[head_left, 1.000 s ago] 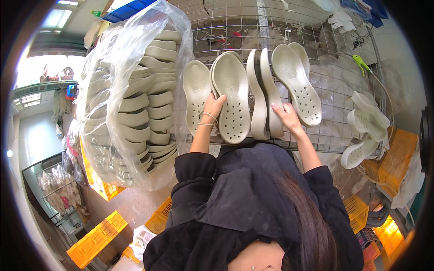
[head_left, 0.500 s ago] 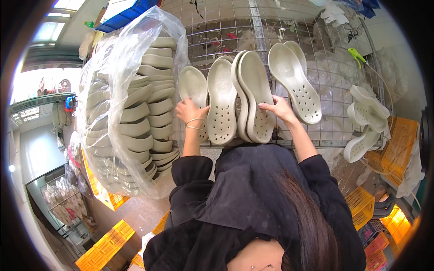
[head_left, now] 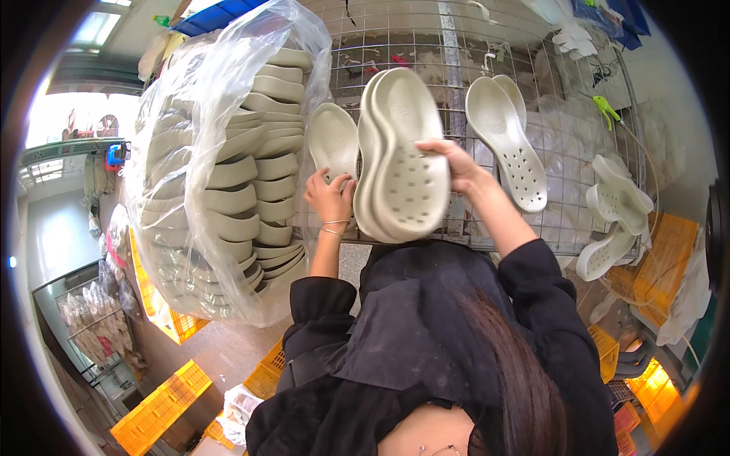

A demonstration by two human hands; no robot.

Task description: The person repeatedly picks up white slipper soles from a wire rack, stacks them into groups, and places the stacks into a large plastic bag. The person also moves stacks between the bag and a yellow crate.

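My right hand (head_left: 458,163) grips the right side of a stack of pale grey-beige shoe soles (head_left: 414,163), thumb on the top face and fingers behind. The stack stands toe-up, slightly blurred, with rows of small holes in its lower part. My left hand (head_left: 329,199) is at the stack's left, fingers bent and apart, over the lower part of another sole (head_left: 332,137). That sole's lower end is hidden by the hand and stack. To the right, a pair of matching soles (head_left: 506,140) lies on the wire-grid surface (head_left: 563,197).
A clear plastic bag (head_left: 198,175) packed with stacked soles stands at the left. Several loose soles (head_left: 612,197) hang over the right edge. Near them lie a green air gun (head_left: 606,108) with a hose and an orange crate (head_left: 665,266). More orange crates (head_left: 161,406) stand below.
The middle soles have come together into one thicker stack, moved a little left and raised in my right hand. My left hand has shifted slightly right and down beside it.
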